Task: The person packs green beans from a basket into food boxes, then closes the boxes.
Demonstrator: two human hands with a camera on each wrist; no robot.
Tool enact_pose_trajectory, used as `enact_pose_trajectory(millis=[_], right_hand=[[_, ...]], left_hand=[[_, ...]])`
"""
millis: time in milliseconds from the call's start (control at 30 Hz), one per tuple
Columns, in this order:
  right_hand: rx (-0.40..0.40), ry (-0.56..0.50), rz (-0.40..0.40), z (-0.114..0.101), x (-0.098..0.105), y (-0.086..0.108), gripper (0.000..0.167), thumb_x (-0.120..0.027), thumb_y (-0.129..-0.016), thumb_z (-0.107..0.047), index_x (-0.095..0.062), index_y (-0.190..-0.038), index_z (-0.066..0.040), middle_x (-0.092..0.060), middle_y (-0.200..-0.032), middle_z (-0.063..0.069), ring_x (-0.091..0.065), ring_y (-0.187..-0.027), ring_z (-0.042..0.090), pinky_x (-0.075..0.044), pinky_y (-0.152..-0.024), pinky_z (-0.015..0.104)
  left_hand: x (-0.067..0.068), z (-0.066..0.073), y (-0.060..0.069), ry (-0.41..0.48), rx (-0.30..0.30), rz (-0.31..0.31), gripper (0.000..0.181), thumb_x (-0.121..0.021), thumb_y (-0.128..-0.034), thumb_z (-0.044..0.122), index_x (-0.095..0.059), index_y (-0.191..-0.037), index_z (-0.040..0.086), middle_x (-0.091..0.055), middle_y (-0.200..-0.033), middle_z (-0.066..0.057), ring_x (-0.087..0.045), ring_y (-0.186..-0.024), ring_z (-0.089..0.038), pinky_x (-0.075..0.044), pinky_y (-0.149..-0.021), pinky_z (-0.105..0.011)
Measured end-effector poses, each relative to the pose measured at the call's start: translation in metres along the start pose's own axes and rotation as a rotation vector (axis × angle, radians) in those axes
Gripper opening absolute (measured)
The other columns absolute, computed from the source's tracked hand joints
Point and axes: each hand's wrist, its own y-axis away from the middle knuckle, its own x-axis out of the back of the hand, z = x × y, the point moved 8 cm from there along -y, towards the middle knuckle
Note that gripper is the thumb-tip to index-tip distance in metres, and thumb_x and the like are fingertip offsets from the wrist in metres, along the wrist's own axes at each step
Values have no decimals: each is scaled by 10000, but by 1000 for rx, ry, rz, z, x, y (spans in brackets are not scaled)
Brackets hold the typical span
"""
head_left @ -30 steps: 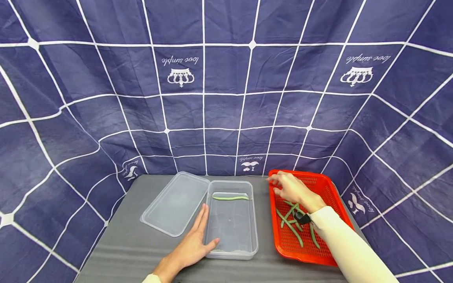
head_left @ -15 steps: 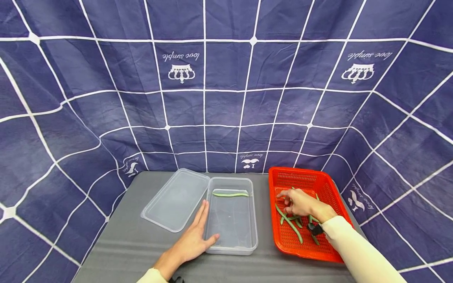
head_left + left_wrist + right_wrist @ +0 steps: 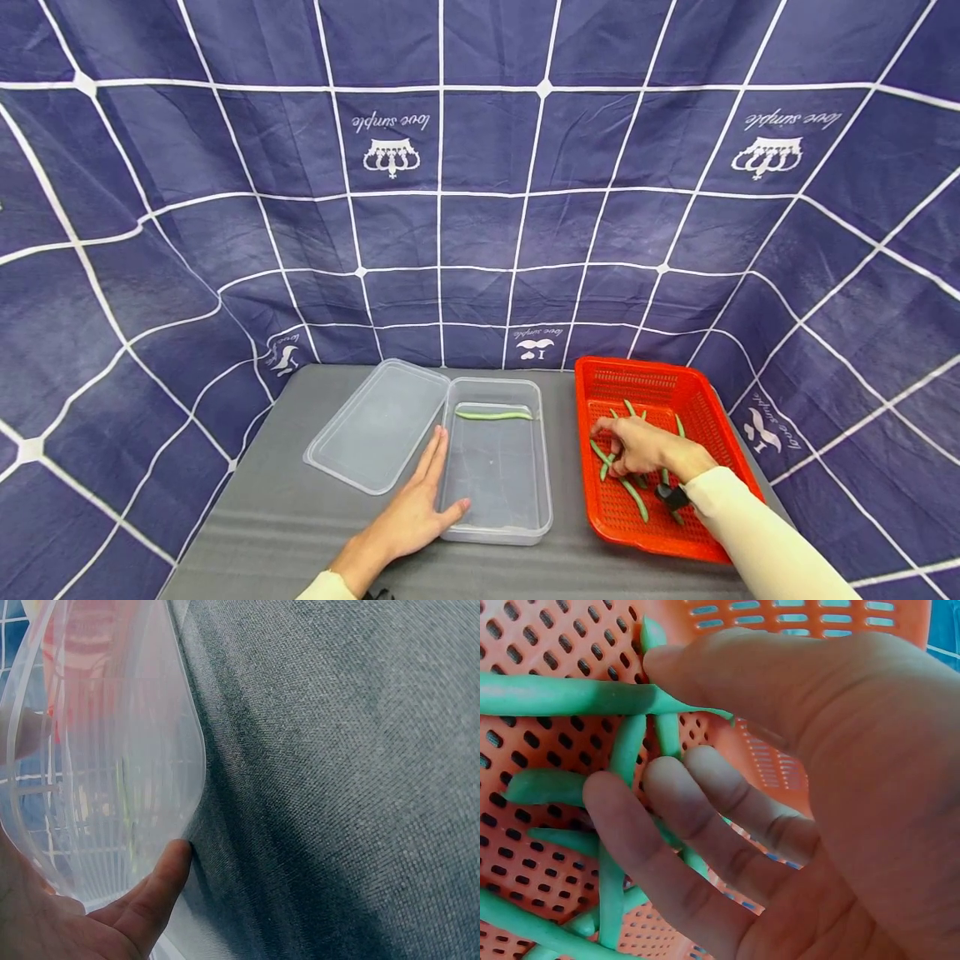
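Note:
In the head view, my left hand (image 3: 411, 515) rests against the near left side of a clear plastic container (image 3: 489, 492), fingers straight and thumb over its rim. One green bean (image 3: 493, 416) lies across the container's far end. My right hand (image 3: 643, 446) is down inside a red plastic basket (image 3: 708, 408), among several green beans (image 3: 636, 500). Up close in the right wrist view, thumb and fingers stand apart on either side of a green bean (image 3: 562, 696), with a gap showing between them; no firm pinch is visible.
A translucent lid (image 3: 381, 427) lies flat left of the container, against its edge. The grey table (image 3: 247, 500) runs back to a blue checked cloth (image 3: 480, 233) that hangs behind and at both sides. Grey tabletop separates container and basket.
My right hand has come down from above the basket's left rim into the beans, and some beans have shifted. The left hand stays at the container.

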Motion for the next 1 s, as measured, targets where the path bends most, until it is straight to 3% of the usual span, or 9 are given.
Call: enact_pose_trajectory(millis=[267,433,633,833,1000], right_hand=[[-4,-67,-39,-2,-7,1,634,-983,-787,66,-673,-1323,-73,-682,-836,63,-591,-571,4,-575,-579,234],[-6,-80,-21,2,-7,1,670,-906,-752,161,-668,-1324,-93,-674,-868,68,-606,-588,18,-572,-532,212],[10,-126,-19,7,-10,3,692,-756,-743,238,-693,-1362,-67,-680,-856,97,-574,-651,9,-559,-554,207],[-55,-280,-21,16,-12,5,732,-623,-745,258,-695,-1423,-7,-595,-811,11,-510,-612,36,-482,-535,188],[-18,-225,5,15,-4,7,712,-615,-745,215,-689,-1424,14,-570,-792,-51,-462,-622,0,-425,-583,187]], left_hand=[[0,0,1,-21,3,-2,1204,-844,-1058,435,-29,-1892,138,-28,-1995,-118,-270,-1811,-355,-384,-1396,-644],[2,1,0,-5,0,6,1203,-852,-1052,412,-36,-1892,141,-30,-1996,-113,-265,-1813,-345,-370,-1404,-643],[3,1,0,-23,-4,7,1206,-853,-1048,440,-47,-1892,137,-36,-1998,-97,-295,-1802,-340,-395,-1392,-632],[3,1,-1,-18,-16,10,1201,-848,-1052,456,-55,-1892,130,-31,-1999,-88,-292,-1803,-347,-394,-1389,-641],[3,2,1,-15,-10,7,1194,-847,-1055,443,-56,-1891,124,-39,-1997,-98,-282,-1806,-350,-381,-1395,-642]])
